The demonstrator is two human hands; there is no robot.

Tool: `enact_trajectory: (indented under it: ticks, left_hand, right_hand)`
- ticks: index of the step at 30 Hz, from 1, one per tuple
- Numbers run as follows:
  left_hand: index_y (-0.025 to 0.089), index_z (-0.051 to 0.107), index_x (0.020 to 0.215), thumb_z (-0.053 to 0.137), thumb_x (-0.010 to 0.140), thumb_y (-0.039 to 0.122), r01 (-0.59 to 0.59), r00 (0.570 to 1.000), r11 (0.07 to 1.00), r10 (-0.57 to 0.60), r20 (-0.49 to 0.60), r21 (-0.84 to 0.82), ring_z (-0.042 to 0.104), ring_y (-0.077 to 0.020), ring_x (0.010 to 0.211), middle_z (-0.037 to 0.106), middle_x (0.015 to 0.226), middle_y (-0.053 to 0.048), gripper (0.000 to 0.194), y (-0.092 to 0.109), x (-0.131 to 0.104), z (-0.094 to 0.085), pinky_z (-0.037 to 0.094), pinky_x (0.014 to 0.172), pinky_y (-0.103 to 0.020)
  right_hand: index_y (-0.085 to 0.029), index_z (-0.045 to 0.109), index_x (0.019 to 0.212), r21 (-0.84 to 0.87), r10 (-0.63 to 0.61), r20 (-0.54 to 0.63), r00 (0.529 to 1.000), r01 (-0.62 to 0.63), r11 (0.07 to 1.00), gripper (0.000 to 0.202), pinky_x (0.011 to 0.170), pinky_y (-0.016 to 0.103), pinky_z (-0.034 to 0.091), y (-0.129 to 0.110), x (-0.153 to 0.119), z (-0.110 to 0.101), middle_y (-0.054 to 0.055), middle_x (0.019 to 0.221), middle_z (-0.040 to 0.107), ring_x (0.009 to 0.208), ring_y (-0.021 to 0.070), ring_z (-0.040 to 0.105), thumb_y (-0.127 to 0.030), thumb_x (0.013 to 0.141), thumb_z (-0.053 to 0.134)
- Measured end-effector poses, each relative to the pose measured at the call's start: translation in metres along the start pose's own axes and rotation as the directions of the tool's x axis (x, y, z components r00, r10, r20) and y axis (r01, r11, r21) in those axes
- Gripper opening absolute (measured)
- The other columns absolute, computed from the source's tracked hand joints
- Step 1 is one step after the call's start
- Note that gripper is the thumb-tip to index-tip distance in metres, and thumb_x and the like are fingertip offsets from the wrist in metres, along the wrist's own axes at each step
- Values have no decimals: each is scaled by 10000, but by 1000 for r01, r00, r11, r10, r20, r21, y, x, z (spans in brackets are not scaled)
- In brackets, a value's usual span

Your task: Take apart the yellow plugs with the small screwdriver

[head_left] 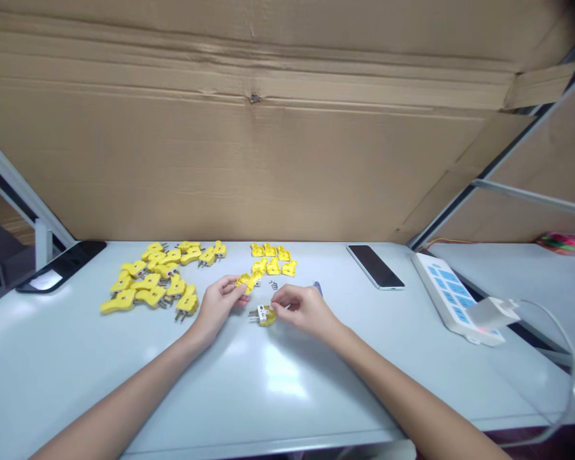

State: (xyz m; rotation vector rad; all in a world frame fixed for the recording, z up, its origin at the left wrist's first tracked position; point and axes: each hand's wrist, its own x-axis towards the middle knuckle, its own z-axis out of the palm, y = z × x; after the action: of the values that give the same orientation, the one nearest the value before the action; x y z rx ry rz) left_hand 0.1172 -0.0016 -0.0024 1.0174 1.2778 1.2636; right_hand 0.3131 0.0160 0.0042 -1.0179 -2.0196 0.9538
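Note:
My left hand is closed on a yellow plug shell, held just above the table. My right hand has its thumb and forefinger pinched at the right edge of an open plug half with a white insert and metal pins pointing left; whether a small part sits between the fingertips is too small to tell. Behind my hands lie several yellow shells in rows, with small dark metal pieces in front of them. Part of a blue tool shows behind my right hand.
Many yellow plugs are heaped on the left of the table. A phone lies at the back right, near a white power strip with a charger and cable. A dark glossy device lies far left. Cardboard stands behind.

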Motion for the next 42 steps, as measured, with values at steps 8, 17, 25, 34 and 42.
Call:
enact_trajectory:
  ticks: [8,17,25,34,42]
  left_hand:
    - [146,588,927,805,600,388,46,999,998,-47,-20,-42,698,-182,682,726,709,-27,461,-1,2,-1,534,687,-279]
    - [116,614,1096,754,670,229,97,995,992,-95,36,-79,701,-157,704,738,766,-40,462,4,-2,2,551,701,-250]
    - [136,582,1001,749,655,170,181,981,981,-175,88,-64,700,-146,652,726,686,-21,385,8,-8,6,544,710,-242]
    - [171,523,1032,793,601,278,135,975,986,-114,190,-103,689,-148,665,703,670,12,519,8,-16,9,527,726,-254]
    - [171,565,1072,785,660,337,160,961,973,-115,253,-167,693,-176,838,729,872,-53,495,3,-15,6,511,856,-297]
  right_hand:
    - [-182,700,833,-72,113,-76,991,-119,990,150,652,325,551,18,10,-19,61,782,741,645,184,681,-187,782,559]
    - [-184,643,709,-405,288,-21,957,-272,873,83,542,247,449,14,12,-33,2,557,650,504,150,597,-141,772,611]
    - [-189,667,770,-427,243,-39,969,-236,873,61,640,278,471,19,15,-33,42,699,684,660,185,632,-228,798,630]
    - [-214,572,974,-245,-345,22,938,339,908,118,627,271,525,16,0,8,71,957,624,775,167,624,-289,883,571]
    - [-202,575,992,-349,-453,-25,891,417,839,114,731,324,547,26,3,16,91,939,650,840,199,657,-205,939,474]
